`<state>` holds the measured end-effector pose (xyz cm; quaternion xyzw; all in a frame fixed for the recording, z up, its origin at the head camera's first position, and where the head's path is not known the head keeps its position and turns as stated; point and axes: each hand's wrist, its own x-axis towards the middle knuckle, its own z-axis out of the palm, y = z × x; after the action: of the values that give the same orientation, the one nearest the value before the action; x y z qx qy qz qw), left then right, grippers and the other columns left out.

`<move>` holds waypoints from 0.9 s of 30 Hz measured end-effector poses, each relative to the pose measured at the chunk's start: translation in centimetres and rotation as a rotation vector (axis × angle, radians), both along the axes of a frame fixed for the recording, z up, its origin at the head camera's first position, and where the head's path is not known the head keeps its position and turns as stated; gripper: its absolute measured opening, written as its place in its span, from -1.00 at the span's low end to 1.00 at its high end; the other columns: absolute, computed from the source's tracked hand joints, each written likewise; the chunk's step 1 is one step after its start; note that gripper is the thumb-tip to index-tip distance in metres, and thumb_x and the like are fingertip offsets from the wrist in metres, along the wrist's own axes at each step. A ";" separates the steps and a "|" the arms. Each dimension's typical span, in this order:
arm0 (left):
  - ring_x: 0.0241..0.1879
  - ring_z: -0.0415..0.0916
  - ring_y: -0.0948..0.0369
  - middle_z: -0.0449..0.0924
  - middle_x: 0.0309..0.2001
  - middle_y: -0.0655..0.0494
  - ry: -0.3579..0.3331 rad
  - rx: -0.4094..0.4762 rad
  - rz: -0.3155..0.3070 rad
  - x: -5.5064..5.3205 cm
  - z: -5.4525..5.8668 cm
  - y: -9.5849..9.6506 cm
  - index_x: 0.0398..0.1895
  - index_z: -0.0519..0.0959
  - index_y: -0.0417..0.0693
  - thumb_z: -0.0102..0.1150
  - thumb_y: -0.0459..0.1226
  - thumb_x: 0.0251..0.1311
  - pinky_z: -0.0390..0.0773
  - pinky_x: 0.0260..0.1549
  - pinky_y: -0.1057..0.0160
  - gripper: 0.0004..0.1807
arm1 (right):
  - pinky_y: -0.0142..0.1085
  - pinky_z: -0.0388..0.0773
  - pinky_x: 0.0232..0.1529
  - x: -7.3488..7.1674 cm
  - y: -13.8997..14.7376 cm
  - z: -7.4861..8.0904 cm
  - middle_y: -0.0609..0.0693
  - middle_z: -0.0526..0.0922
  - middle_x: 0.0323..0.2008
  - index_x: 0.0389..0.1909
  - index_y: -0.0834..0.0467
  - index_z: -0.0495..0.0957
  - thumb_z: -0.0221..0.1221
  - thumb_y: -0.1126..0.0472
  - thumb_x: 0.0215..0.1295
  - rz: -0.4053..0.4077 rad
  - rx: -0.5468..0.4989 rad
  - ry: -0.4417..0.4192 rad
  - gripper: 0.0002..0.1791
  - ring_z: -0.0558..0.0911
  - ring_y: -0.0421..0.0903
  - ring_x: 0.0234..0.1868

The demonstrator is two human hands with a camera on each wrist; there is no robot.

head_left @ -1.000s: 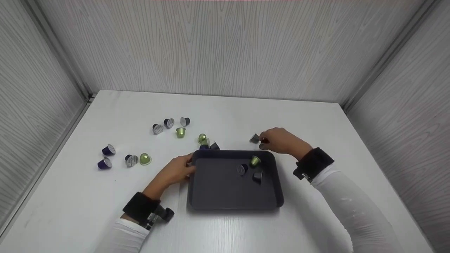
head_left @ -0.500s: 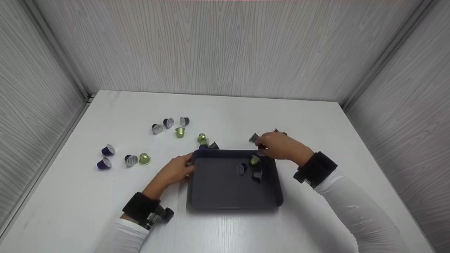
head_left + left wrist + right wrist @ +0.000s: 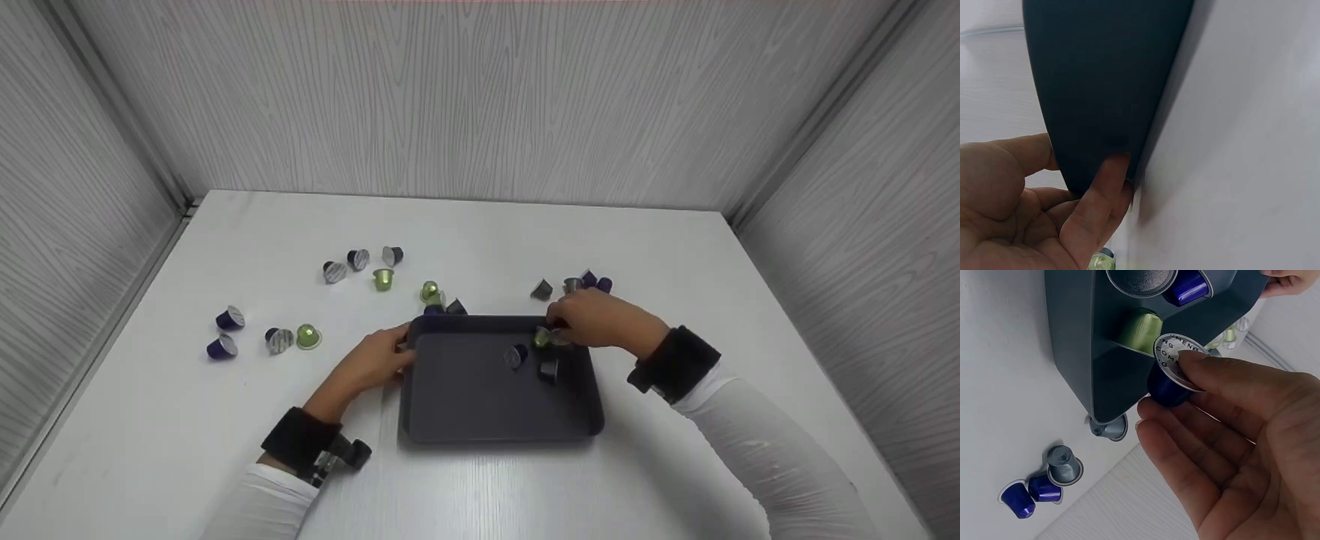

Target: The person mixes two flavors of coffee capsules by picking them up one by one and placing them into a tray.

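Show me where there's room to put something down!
The left half of the tray is bare, between its left rim and the blue capsule inside. The table is bare in front, between the sleeves. It's crowded around the tray's back right corner, by the right grip, and behind the back left, where capsules bunch.

lettering (image 3: 1168, 354) on blue capsule (image 3: 1167, 387) partly under right hand (image 3: 1280, 433), dark tray (image 3: 1074, 349) partly beyond both wrist views

Dark grey tray (image 3: 472, 397) — blue, green, grey capsules (image 3: 1168, 387)
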<state>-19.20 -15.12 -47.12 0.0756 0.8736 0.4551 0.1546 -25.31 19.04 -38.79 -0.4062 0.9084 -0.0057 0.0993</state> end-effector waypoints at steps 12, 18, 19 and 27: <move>-0.03 0.58 0.02 0.47 0.21 -0.22 0.018 -0.009 -0.012 -0.1 -0.1 -0.1 0.44 0.26 -0.20 0.04 -0.33 0.33 0.67 -0.22 0.15 -0.41 | -0.22 0.54 -0.38 0.3 0.0 -0.8 -0.10 0.55 -0.50 -0.30 0.18 0.62 0.31 0.24 0.23 -0.021 0.041 -0.047 -0.90 0.49 -0.15 -0.47; -0.06 0.58 0.02 0.49 0.17 -0.24 0.031 0.004 -0.011 -0.2 -0.1 -0.2 0.42 0.29 -0.20 0.04 -0.35 0.33 0.67 -0.24 0.15 -0.42 | -0.18 0.56 -0.34 0.4 -0.1 -1.1 -0.08 0.57 -0.49 -0.30 0.16 0.64 0.31 0.25 0.21 -0.024 0.072 -0.048 -0.91 0.51 -0.13 -0.46; -0.05 0.58 0.01 0.49 0.18 -0.24 0.027 0.012 -0.011 -0.2 -0.1 -0.2 0.42 0.28 -0.20 0.04 -0.35 0.33 0.67 -0.23 0.14 -0.42 | -0.18 0.57 -0.33 0.4 -0.1 -1.2 -0.08 0.59 -0.47 -0.28 0.16 0.65 0.32 0.25 0.21 -0.023 0.073 -0.049 -0.91 0.52 -0.13 -0.45; 0.04 0.56 -0.05 0.46 0.23 -0.25 0.017 0.020 -0.009 -0.1 -0.2 -0.1 0.44 0.26 -0.20 0.05 -0.35 0.33 0.67 -0.19 0.12 -0.40 | -0.18 0.57 -0.28 0.5 0.1 -1.5 -0.07 0.62 -0.39 -0.16 0.15 0.67 0.33 0.26 0.19 -0.026 0.074 -0.060 -0.81 0.54 -0.12 -0.39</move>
<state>-19.29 -15.25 -47.37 0.0852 0.8699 0.4625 0.1485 -24.78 19.18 -40.30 -0.3899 0.9098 0.0142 0.1414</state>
